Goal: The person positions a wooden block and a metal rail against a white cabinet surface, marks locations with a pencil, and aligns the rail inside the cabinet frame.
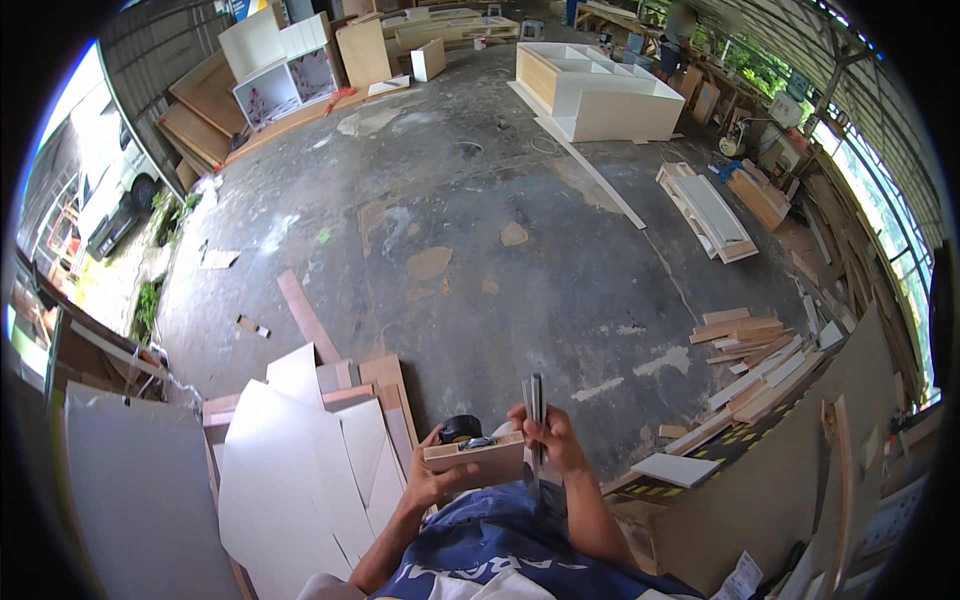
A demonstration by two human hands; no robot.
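My left hand point(432, 478) is closed around a small pale wooden piece point(485, 467) with a light front face, held level before my body. Along its upper edge rests a shiny metal part point(478, 442), too small to name. Just behind it is a rounded black object with a yellow patch point(460, 428), which looks like a tape measure; whether my left fingers also grip it I cannot tell. My right hand point(556, 442) is wrapped round a bundle of long, narrow metal strips point(537, 405), held upright beside the wooden piece's right end.
White boards point(290, 480) are stacked to my left. Timber offcuts point(745, 340) lie to my right beside a large brown panel point(760, 480). Farther off stand a white cabinet point(625, 115) and another cabinet point(285, 85). A long strip point(590, 170) crosses the concrete floor. A person point(675, 45) stands far right.
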